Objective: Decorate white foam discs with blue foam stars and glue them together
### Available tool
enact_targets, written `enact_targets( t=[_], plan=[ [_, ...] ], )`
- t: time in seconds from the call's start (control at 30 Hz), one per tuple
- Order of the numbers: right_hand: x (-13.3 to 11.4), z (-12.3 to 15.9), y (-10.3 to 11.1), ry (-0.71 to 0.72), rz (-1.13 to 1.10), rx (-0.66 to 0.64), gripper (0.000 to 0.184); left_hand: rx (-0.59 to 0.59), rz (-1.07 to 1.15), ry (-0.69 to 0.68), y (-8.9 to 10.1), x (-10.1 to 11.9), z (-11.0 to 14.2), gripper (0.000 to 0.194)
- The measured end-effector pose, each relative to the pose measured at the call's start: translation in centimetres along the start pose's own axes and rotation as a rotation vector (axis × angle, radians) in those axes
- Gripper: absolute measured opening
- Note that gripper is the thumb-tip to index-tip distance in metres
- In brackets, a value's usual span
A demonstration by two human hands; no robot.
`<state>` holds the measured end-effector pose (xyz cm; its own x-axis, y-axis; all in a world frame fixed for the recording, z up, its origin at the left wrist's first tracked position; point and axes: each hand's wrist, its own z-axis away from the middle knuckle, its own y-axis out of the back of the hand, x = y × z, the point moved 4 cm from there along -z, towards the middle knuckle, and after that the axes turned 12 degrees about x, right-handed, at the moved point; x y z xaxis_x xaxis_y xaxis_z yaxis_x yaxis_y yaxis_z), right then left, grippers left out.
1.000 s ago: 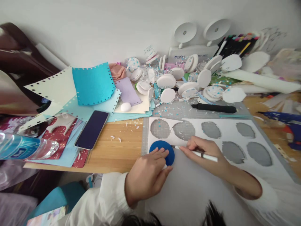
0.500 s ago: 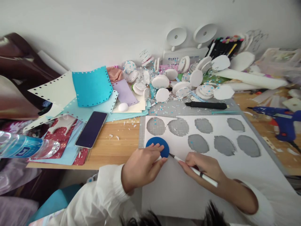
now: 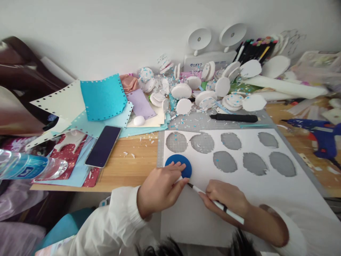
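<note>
A flat blue disc (image 3: pixel 174 160) lies on a large white sheet (image 3: pixel 202 227), near its left edge. Fingertips of my left hand (image 3: pixel 161 185) hold the disc down from above, while the thumb rests by its lower right rim. In my right hand (image 3: pixel 226 195) is a slim white pen (image 3: pixel 198 190) with a dark tip and a dark band, gripped in a closed hold. Its tip meets the disc's lower right side, close to my left thumb. Several ragged oval holes (image 3: pixel 225 161) in the sheet show the grey cutting mat (image 3: pixel 183 122) beneath.
White round pieces (image 3: pixel 183 106) crowd the back among scraps and blue bits. A black marker (image 3: pixel 234 118) lies beyond the sheet. A blue glue gun (image 3: pixel 319 135) is at right. A phone (image 3: pixel 103 146), coloured sheets (image 3: pixel 103 97) and a bottle (image 3: pixel 32 165) are at left.
My right hand has moved the pen slightly down and to the left, round the disc's edge toward my left thumb. My left hand and the disc stay put.
</note>
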<state>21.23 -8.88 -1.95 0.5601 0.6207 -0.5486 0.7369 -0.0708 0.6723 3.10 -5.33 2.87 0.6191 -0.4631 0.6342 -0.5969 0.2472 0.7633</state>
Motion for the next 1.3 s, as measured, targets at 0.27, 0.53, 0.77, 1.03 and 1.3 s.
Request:
enact_targets(
  t=[0.27, 0.53, 0.77, 1.03, 1.3],
  plan=[
    [-0.8, -0.7, -0.8, 0.125, 0.096, -0.043, 0.039, 0.005, -0.003, -0.011, 0.0, 0.0, 0.0, 0.027],
    [-1.5, -1.0, -2.5, 0.239, 0.005, -0.014, 0.033, 0.009, -0.017, -0.023, -0.1, 0.1, 0.0, 0.027],
    [-1.3, -3.8, 1.2, 0.147, -0.202, -0.126, 0.019, 0.033, 0.023, -0.012, 0.1, 0.1, 0.0, 0.029],
    [4.0, -9.8, 7.8, -0.335, -0.199, -0.112, 0.022, 0.123, -0.108, -0.073, -0.8, 0.5, 0.3, 0.032],
    [0.6, -17.2, -1.0, -0.321, -0.461, -0.141, 0.045, 0.329, -0.237, -0.117, -2.2, 1.3, 0.9, 0.034]
  ],
)
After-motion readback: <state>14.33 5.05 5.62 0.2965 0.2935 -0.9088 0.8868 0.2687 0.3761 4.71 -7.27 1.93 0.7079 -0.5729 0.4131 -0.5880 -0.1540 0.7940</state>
